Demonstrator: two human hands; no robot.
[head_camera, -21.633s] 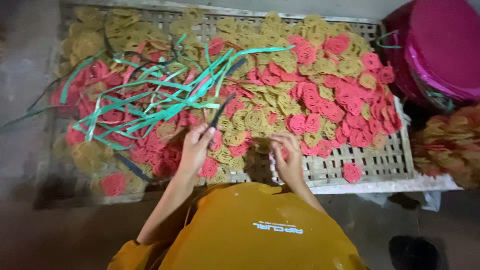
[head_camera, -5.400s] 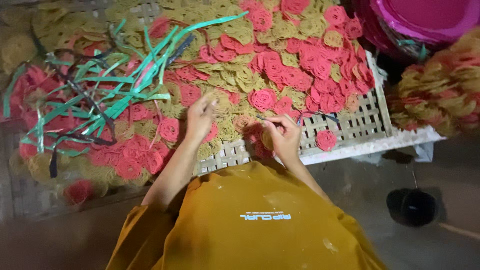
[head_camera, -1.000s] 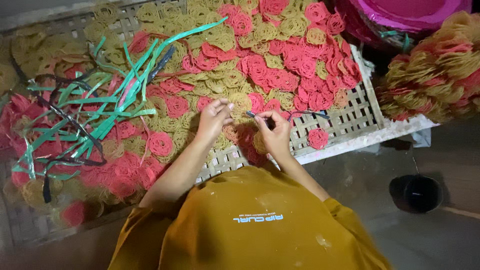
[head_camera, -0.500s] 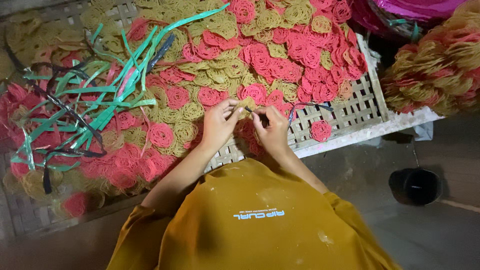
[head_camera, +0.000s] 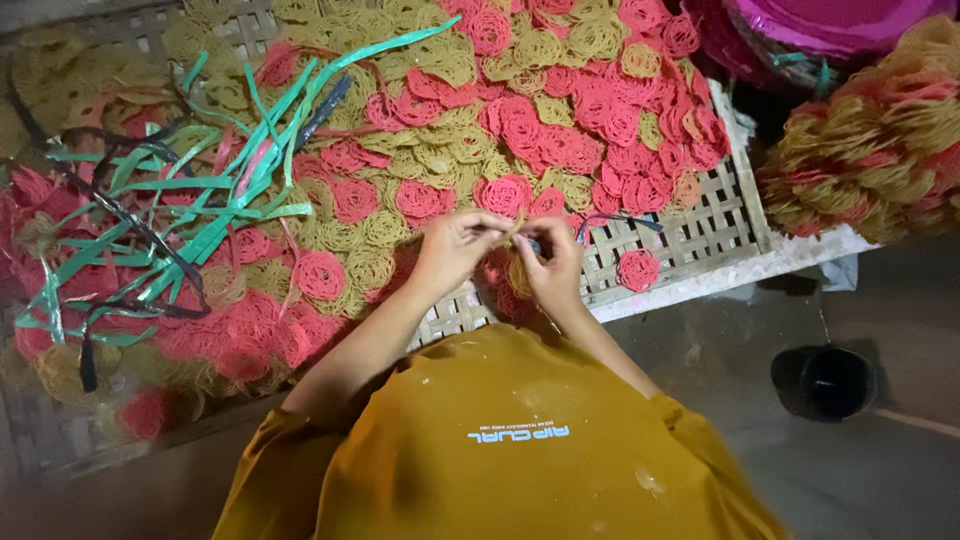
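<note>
Item 1, as I log it from the head camera: my left hand and right hand, raised together over the near edge of a woven bamboo tray. Both hands are closed, fingertips pinched from either side on a small stack of yellow noodle discs held between them; the stack sits just above the tray's front rim, at the middle of the view, and part of it is hidden by my fingers, so I cannot tell how many discs it has. Item 2: the tray itself, covered with flat round noodle discs, red ones and yellow ones mixed and overlapping, with 1 red disc lying alone on bare weave to the right of my right hand. Item 3: a loose pile of green plastic strips with some dark strips among them, spread over the discs on the left half of the tray, well apart from the hands. Item 4: bundles of tied red and yellow discs heaped off the tray's right end. Item 5: a pink round tub at the top right corner. Item 6: a small dark bucket on the floor at lower right. Item 7: my mustard yellow shirt, filling the bottom of the view.
</note>
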